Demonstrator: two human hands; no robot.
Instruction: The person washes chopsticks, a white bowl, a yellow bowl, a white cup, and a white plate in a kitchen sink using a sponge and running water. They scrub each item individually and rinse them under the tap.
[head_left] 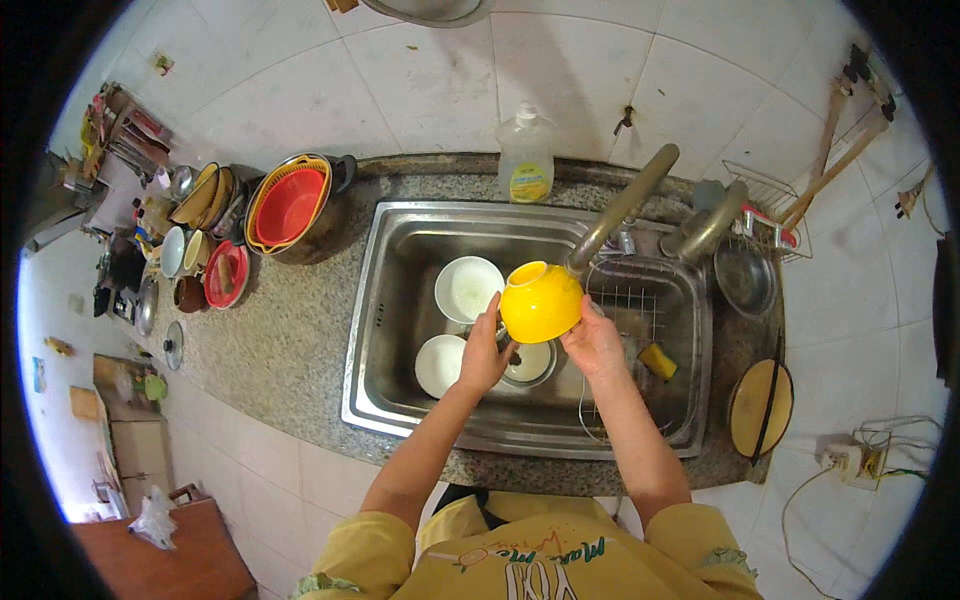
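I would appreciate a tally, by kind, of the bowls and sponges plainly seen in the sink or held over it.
Yellow bowl: 1
White bowls: 2
Sponge: 1
Total: 4, leaving out a partly hidden round vessel whose kind is unclear.

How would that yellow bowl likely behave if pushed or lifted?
The bowl is probably stiff: its round shape shows no bend between the left hand and right hand. Its glossy outside could be slippery if wet. Its curved side suggests it might roll if pushed.
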